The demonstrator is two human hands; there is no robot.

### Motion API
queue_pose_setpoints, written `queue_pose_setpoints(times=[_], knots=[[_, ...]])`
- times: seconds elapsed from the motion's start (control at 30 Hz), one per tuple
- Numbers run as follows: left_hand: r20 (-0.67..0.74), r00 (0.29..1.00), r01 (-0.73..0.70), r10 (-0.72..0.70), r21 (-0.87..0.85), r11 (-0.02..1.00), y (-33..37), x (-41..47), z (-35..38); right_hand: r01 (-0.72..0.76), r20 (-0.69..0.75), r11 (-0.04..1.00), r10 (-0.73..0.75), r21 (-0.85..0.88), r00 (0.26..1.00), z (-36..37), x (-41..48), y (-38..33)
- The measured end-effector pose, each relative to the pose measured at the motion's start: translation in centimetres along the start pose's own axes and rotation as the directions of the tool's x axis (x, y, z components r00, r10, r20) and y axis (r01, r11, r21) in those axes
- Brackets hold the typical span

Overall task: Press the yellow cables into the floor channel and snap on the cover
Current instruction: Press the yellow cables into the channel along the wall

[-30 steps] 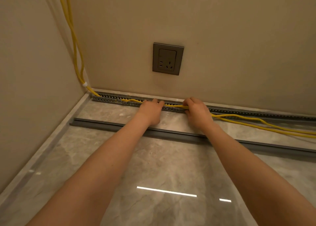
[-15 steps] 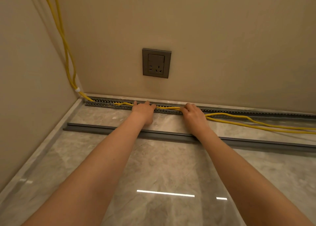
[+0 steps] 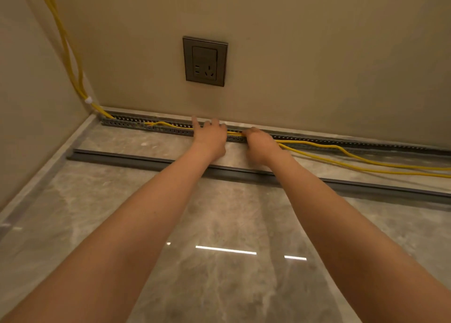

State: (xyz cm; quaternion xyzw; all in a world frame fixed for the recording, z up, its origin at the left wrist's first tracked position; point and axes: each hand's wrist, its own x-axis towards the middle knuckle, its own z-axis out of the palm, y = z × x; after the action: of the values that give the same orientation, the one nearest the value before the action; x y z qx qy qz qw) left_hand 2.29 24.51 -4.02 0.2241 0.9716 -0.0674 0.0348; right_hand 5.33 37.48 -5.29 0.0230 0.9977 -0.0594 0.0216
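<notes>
Head view: left hand (image 3: 211,137), fingers spread, presses yellow cables (image 3: 341,151) into the slotted floor channel (image 3: 127,123); right hand (image 3: 261,143) pinches them; cover (image 3: 136,157) lies near.

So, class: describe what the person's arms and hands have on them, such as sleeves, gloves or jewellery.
Nothing visible. The left hand and right hand are bare, with no gloves, rings or watch in view, and both forearms are uncovered right down to the frame edge, so no sleeves show.

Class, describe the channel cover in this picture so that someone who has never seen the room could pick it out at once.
Start at the wall socket and drop to the floor. Past the perforated channel at the wall's foot, the cover is the long plain grey strip lying under both forearms. Unlike the channel, it has no holes and no yellow cables.
</notes>
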Motion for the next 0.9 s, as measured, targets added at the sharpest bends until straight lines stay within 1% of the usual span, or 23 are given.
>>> queue_pose_setpoints(times=[0.03,0.1,0.17,0.23,0.3,0.33,0.47,0.6,0.7,0.77,0.9], knots=[[-0.012,0.999,-0.053,0.052,-0.052,0.997,1.0,0.1,0.1,0.009,0.016,1.000,-0.010,0.020,1.000,0.2,0.0,0.0],[0.032,0.991,-0.127,0.132,-0.145,0.981,2.7,0.3,0.3,0.028,0.036,0.997,-0.030,0.065,0.999,0.3,-0.1,0.1],[0.067,0.990,-0.108,0.126,-0.221,0.969,3.4,0.5,0.6,0.052,0.033,0.996,-0.055,0.075,0.998,0.3,-0.4,0.5],[0.071,0.993,-0.075,0.096,-0.252,0.965,3.4,0.7,0.7,0.110,-0.012,0.993,-0.110,0.039,0.994,0.6,-1.0,1.3],[0.089,0.992,-0.065,0.087,-0.222,0.973,3.1,0.7,0.5,0.172,-0.068,0.982,-0.177,-0.077,0.982,1.0,-1.7,2.1],[0.104,0.991,-0.060,0.081,-0.191,0.980,3.1,0.7,0.3,0.171,-0.091,0.975,-0.185,-0.141,0.979,1.1,-2.1,2.6],[0.169,0.985,-0.005,0.016,-0.064,0.998,4.7,0.7,-0.2,0.075,-0.149,0.958,-0.120,-0.278,0.981,0.3,-3.0,4.9],[0.186,0.982,0.025,-0.020,-0.022,0.999,5.7,0.9,-0.3,0.024,-0.116,0.954,-0.061,-0.298,0.991,-0.4,-3.8,6.5],[0.173,0.984,0.055,-0.042,-0.067,0.996,5.8,0.6,0.1,0.073,-0.067,0.942,-0.101,-0.327,0.993,-0.8,-4.0,7.0],[0.179,0.983,0.048,-0.033,-0.078,0.996,5.8,0.3,0.1,0.109,-0.044,0.929,-0.133,-0.354,0.990,-1.5,-3.8,7.4],[0.162,0.987,0.030,-0.006,-0.151,0.988,5.4,-0.3,0.1,0.092,-0.045,0.939,-0.113,-0.332,0.993,-2.6,-3.7,8.5]])
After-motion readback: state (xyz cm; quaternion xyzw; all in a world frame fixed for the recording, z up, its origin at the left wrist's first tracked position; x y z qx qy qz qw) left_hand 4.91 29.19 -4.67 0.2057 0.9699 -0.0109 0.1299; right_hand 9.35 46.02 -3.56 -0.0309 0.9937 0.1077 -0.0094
